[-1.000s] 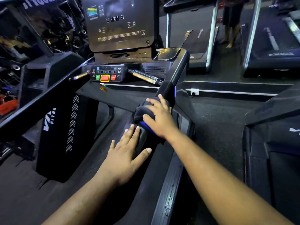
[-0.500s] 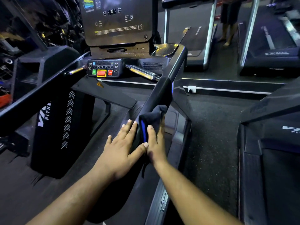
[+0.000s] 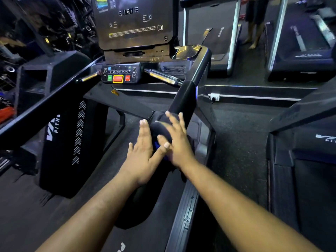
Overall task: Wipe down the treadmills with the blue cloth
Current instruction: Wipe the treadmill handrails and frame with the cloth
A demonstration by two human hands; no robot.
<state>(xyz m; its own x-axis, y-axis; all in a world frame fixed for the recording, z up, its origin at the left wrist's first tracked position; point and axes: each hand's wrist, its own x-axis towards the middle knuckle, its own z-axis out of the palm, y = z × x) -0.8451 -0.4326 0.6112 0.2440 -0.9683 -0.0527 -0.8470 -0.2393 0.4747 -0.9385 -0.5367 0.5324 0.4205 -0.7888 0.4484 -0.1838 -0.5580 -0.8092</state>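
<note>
Cloth (image 3: 161,132) lies draped over the rail (image 3: 183,100), whose long axis climbs toward the console (image 3: 134,24); right hand (image 3: 177,140) presses it flat-fingered, left hand (image 3: 143,151) rests released beside.

Single head-worn wide-angle view, looking forward and steeply down from above the right handrail (image 3: 189,99) of the treadmill. Very near that handrail: both forearms enter from the bottom edge, left hand (image 3: 143,153) and right hand (image 3: 179,142) meeting on it at frame centre. Beyond the handrail, facing the lens, the console (image 3: 134,24) cut off by the top edge, control panel (image 3: 120,74) just below it. Left of the handrail, the running deck (image 3: 91,206) seen from above. Right of and beyond the handrail, floor and other treadmills (image 3: 300,42), far off. Strong edge bending from the wide lens; no second view to overlap with.
</note>
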